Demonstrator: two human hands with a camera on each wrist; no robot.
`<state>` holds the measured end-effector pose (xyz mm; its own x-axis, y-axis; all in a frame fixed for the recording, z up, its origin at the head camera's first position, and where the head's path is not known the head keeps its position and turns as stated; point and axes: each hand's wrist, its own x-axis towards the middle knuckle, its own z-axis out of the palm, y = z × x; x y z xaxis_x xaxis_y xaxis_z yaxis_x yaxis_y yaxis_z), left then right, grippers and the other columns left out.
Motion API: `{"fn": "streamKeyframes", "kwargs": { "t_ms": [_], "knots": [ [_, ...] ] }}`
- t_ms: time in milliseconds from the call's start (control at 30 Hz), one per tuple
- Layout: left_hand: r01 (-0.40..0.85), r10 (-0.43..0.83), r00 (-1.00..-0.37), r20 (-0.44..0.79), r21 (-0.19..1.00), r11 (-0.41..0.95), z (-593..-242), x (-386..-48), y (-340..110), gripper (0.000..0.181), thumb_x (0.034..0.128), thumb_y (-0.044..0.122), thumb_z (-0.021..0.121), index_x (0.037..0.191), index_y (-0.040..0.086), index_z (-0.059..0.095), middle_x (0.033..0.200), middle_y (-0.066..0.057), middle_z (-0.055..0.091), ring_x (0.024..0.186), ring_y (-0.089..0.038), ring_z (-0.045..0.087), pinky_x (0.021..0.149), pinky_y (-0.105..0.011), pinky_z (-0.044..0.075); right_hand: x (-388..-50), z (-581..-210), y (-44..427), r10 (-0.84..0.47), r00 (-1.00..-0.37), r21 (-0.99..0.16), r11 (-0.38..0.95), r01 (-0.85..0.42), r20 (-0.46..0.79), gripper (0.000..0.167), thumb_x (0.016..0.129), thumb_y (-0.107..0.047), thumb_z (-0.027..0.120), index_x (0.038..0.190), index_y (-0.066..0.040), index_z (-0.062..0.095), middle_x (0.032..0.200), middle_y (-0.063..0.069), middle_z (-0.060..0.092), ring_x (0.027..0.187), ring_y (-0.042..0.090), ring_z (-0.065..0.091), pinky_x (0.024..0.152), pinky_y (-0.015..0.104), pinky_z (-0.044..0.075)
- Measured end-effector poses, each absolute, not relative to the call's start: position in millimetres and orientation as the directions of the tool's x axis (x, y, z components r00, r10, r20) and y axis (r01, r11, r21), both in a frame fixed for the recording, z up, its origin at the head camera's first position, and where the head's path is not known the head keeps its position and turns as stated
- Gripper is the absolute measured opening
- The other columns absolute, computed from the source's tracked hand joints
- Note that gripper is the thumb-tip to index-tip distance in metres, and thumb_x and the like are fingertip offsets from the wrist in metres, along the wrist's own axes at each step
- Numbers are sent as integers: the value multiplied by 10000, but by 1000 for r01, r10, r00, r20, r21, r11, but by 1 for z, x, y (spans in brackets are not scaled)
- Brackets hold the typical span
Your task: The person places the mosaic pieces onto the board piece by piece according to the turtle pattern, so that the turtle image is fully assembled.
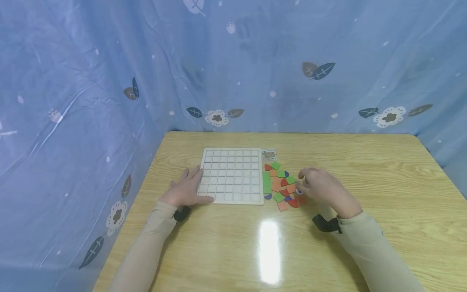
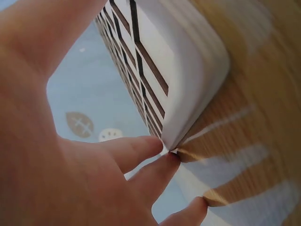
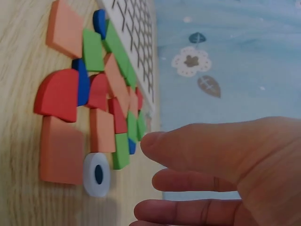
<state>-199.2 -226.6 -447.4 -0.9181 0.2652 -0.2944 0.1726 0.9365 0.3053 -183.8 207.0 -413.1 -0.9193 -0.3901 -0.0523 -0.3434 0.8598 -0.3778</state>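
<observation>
A white board with a square grid [image 1: 233, 174] lies flat on the table. Spread along its left edge, my left hand [image 1: 186, 189] touches the rim, its fingertips near the corner in the left wrist view. Flat coloured pieces are heaped at the board's right: orange squares [image 3: 62, 150], green pieces [image 3: 93, 51], red quarter-rounds [image 3: 59, 95] and blue half-rounds [image 3: 81, 82]. Above the right side of this heap hovers my right hand [image 1: 322, 188], fingers loosely bent, holding nothing. Nearest to it sits a white eye piece with a dark centre [image 3: 97, 175].
A small printed card [image 1: 270, 154] lies by the board's upper right corner. The wooden table [image 1: 365, 178] extends to the right and front. Blue patterned cloth [image 1: 270, 69] hangs behind and at both sides. Each wrist carries a black strap mount [image 1: 326, 224].
</observation>
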Motion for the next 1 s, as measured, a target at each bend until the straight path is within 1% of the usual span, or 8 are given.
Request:
{"fn": "streamKeyframes", "kwargs": {
  "t_ms": [133,233,367,433,567,667,867,1000],
  "knots": [
    [178,266,-916,-300,290,940,-449,-200,-226,1245,803,759,714,1682,93,135,1771,-88,13,1589,-511,37,1052,-906,145,-186,-418,208,-395,-915,-367,865,-342,-81,326,965,-195,701,1171,57,697,975,105,721,845,219,672,810,486,584],
    [175,264,-916,-303,293,940,-450,-200,-227,1234,801,756,719,1688,130,134,1774,-54,14,1594,-499,32,1052,-907,137,-188,-420,209,-390,-914,-370,870,-326,-114,344,958,-207,716,1185,51,690,939,77,716,826,199,653,799,471,581],
    [171,267,-913,-308,304,937,-449,-200,-227,1229,800,759,720,1692,158,126,1773,-51,31,1592,-503,21,1046,-913,115,-190,-421,209,-387,-908,-383,873,-304,-161,353,954,-206,728,1199,44,679,915,59,698,810,194,631,778,452,569],
    [167,266,-911,-316,308,937,-448,-200,-227,1240,796,763,720,1693,162,109,1773,-48,23,1594,-498,4,1050,-912,98,-191,-422,210,-388,-904,-383,874,-299,-181,332,951,-199,735,1187,30,685,915,54,691,808,192,621,767,440,562],
    [163,262,-910,-322,304,939,-447,-201,-226,1260,794,774,709,1693,148,86,1773,-48,14,1597,-490,-10,1056,-910,84,-192,-423,210,-392,-898,-375,877,-299,-201,225,941,-157,747,1113,-17,712,919,47,687,810,188,611,758,424,553],
    [166,262,-910,-320,299,940,-447,-201,-226,1257,800,775,700,1691,133,88,1773,-56,17,1598,-488,-6,1054,-911,86,-193,-424,209,-395,-895,-375,877,-301,-205,162,938,-124,751,1069,-33,720,924,51,687,820,195,612,759,425,552],
    [161,264,-909,-323,311,937,-447,-200,-227,1246,808,760,705,1691,130,93,1775,-41,23,1603,-477,-16,1059,-911,75,-194,-426,209,-415,-890,-390,863,-320,-188,147,941,-115,751,1064,-40,723,895,30,661,799,189,565,735,388,510],
    [161,265,-907,-327,311,937,-449,-201,-228,1244,811,757,705,1690,125,93,1776,-40,25,1603,-476,-16,1058,-914,79,-196,-431,208,-439,-885,-404,846,-348,-157,122,936,-99,744,1046,-48,725,926,40,679,810,193,562,749,396,511]
  ]
}}
